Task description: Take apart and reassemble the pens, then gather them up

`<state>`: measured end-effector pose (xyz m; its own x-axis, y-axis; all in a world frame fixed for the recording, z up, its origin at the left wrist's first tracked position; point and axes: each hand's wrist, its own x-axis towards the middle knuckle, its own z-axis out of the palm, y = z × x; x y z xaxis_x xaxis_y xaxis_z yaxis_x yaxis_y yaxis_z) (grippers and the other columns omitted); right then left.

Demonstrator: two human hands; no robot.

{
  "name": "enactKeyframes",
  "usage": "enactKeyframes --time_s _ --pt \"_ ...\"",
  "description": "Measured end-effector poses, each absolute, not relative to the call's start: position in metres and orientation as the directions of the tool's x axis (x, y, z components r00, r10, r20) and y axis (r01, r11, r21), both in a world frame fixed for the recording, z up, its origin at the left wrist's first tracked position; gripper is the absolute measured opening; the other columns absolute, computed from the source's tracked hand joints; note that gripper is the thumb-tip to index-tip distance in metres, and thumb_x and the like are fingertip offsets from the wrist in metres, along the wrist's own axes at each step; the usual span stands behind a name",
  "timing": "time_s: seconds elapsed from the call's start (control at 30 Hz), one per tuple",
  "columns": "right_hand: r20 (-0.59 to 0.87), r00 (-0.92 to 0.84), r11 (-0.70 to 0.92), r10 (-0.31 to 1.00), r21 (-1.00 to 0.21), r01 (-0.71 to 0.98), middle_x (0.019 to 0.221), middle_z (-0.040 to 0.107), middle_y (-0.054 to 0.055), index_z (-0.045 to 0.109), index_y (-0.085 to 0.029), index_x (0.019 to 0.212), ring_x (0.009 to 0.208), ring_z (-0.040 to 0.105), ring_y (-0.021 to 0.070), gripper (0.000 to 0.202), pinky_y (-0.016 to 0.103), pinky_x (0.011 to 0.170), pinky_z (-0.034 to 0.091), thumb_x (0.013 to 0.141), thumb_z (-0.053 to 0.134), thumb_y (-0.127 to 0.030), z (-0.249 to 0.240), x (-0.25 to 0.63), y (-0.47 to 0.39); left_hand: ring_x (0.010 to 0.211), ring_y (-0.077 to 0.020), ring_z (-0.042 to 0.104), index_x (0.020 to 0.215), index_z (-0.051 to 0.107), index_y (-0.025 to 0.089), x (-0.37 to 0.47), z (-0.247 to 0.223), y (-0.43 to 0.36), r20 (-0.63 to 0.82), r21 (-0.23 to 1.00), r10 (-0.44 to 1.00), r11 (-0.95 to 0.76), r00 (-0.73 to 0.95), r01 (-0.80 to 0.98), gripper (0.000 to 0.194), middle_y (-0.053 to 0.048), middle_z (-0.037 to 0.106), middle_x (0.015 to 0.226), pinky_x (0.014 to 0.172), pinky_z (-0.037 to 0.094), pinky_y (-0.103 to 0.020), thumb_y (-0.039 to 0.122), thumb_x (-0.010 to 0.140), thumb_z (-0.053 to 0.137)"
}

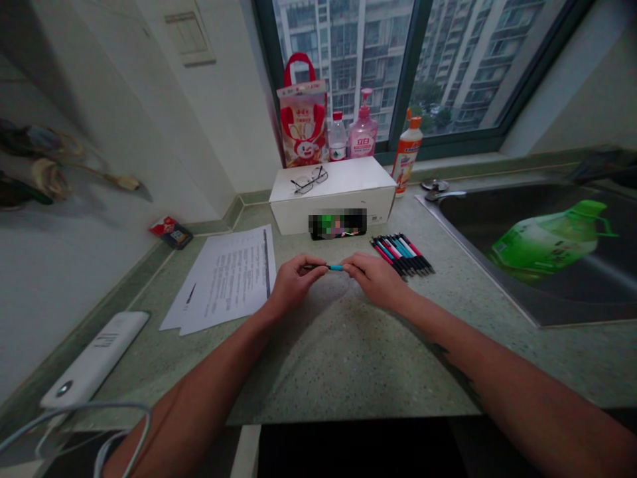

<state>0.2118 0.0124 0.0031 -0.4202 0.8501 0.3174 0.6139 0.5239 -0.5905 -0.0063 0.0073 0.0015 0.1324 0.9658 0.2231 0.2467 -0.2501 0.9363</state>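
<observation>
Between my two hands, level above the counter, is a slim pen [335, 267] with a blue barrel and a dark part toward the left. My left hand [294, 277] pinches its dark end between thumb and fingers. The other end sits in the closed fingertips of my right hand [372, 275]. Just beyond my right hand lies a row of several pens [404, 253] in black, red, white and blue, side by side. Printed paper sheets [226, 279] rest left of my left hand. My fingers hide both tips of the held pen.
Behind my hands stands a white box [338, 192] with eyeglasses [311, 180] on top and a phone [338, 226] against its front. A sink [537, 312] with a green jug [552, 239] is at right. A white power strip [97, 358] and cable [74, 406] lie at left.
</observation>
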Motion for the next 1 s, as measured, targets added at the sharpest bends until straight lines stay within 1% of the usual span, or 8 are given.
enactKeyframes --time_s 0.1,0.23,0.3,0.37,0.5,0.6,0.7,1.0 --pt "0.319 -0.416 0.524 0.851 -0.572 0.631 0.092 0.069 0.007 0.070 -0.019 0.097 0.085 0.061 0.0204 0.022 0.031 0.074 0.042 0.102 0.050 -0.027 0.0024 0.2123 0.0128 0.076 -0.0178 0.069 0.091 0.072 0.017 -0.0065 -0.0003 0.0086 0.254 0.927 0.955 -0.286 0.156 0.244 0.024 -0.007 0.075 0.090 0.071 0.057 -0.030 0.033 0.075 0.079" --pt "0.321 -0.415 0.524 0.851 -0.562 0.641 0.094 0.069 0.007 0.070 -0.019 0.098 0.086 0.061 0.0206 0.022 0.032 0.074 0.041 0.102 0.050 -0.027 0.0037 0.2119 0.0121 0.068 -0.0163 0.066 0.092 0.071 0.016 -0.0058 -0.0010 0.0086 0.215 0.933 0.966 -0.246 0.141 0.263 0.027 -0.006 0.073 0.081 0.065 0.054 -0.028 0.040 0.081 0.073" --pt "0.312 -0.412 0.516 0.856 -0.557 0.650 0.094 0.069 0.007 0.071 -0.019 0.098 0.086 0.061 0.0209 0.022 0.032 0.074 0.041 0.102 0.050 -0.026 0.0042 0.2113 0.0120 0.069 -0.0163 0.066 0.089 0.071 0.016 -0.0056 -0.0013 0.0083 0.223 0.926 0.964 -0.256 0.143 0.278 0.024 -0.006 0.073 0.082 0.066 0.054 -0.028 0.038 0.081 0.073" --pt "0.307 -0.406 0.508 0.861 -0.555 0.659 0.095 0.069 0.008 0.071 -0.019 0.098 0.086 0.062 0.0212 0.023 0.032 0.074 0.041 0.102 0.050 -0.027 0.0039 0.2109 0.0123 0.072 -0.0165 0.067 0.092 0.071 0.016 -0.0055 -0.0017 0.0083 0.244 0.923 0.960 -0.273 0.135 0.273 0.024 -0.007 0.074 0.088 0.067 0.054 -0.028 0.035 0.077 0.076" --pt "0.314 -0.403 0.511 0.859 -0.548 0.662 0.095 0.070 0.007 0.071 -0.019 0.098 0.087 0.062 0.0210 0.023 0.032 0.074 0.042 0.103 0.050 -0.028 0.0017 0.2110 0.0132 0.069 -0.0164 0.066 0.094 0.069 0.016 -0.0053 -0.0030 0.0083 0.212 0.939 0.969 -0.238 0.130 0.249 0.027 -0.006 0.073 0.082 0.064 0.053 -0.028 0.039 0.081 0.073" --pt "0.323 -0.398 0.513 0.858 -0.544 0.664 0.095 0.070 0.007 0.071 -0.020 0.098 0.087 0.062 0.0211 0.023 0.032 0.074 0.042 0.102 0.050 -0.028 0.0006 0.2118 0.0134 0.069 -0.0157 0.066 0.093 0.069 0.016 -0.0052 -0.0038 0.0082 0.233 0.927 0.964 -0.260 0.126 0.272 0.025 -0.006 0.073 0.086 0.065 0.053 -0.028 0.035 0.079 0.075" --pt "0.318 -0.392 0.505 0.863 -0.549 0.666 0.095 0.070 0.007 0.071 -0.020 0.098 0.086 0.062 0.0210 0.023 0.032 0.073 0.042 0.103 0.050 -0.028 0.0008 0.2125 0.0134 0.065 -0.0157 0.065 0.095 0.069 0.016 -0.0049 -0.0045 0.0083 0.212 0.937 0.969 -0.239 0.131 0.254 0.025 -0.005 0.072 0.079 0.061 0.053 -0.027 0.037 0.082 0.073" --pt "0.295 -0.396 0.494 0.870 -0.535 0.685 0.094 0.070 0.008 0.071 -0.020 0.098 0.087 0.062 0.0222 0.025 0.033 0.074 0.042 0.103 0.048 -0.030 0.0021 0.2121 0.0133 0.065 -0.0144 0.064 0.094 0.069 0.016 -0.0042 -0.0022 0.0073 0.229 0.930 0.963 -0.259 0.143 0.261 0.022 -0.005 0.072 0.083 0.062 0.052 -0.027 0.034 0.081 0.073"
